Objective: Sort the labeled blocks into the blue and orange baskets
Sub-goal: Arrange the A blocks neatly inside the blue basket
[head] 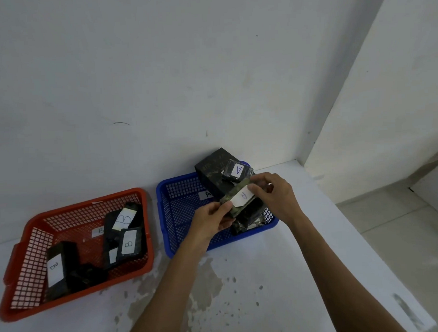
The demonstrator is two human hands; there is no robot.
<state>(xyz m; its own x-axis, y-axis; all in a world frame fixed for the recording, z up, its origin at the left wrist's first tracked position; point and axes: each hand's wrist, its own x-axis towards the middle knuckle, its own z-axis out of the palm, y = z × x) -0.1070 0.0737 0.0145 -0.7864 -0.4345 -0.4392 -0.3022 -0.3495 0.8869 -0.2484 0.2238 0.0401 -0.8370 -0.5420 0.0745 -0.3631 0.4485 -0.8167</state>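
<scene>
Both my hands hold one dark marbled block (239, 198) with a white label marked A, above the right half of the blue basket (165, 218). My left hand (210, 216) pinches its near-left end, and my right hand (277, 196) grips its far-right end. Behind it in the blue basket stand a large dark block (210, 171) and a small block labeled A (235, 171), with more dark blocks underneath. The orange basket (24, 274) at the left holds several dark blocks labeled B (127, 241).
The baskets sit side by side on a white, stained table (243, 290) against a white wall. The table's right edge runs diagonally, with tiled floor (404, 233) beyond it. A grey mark lies near the table's front right corner.
</scene>
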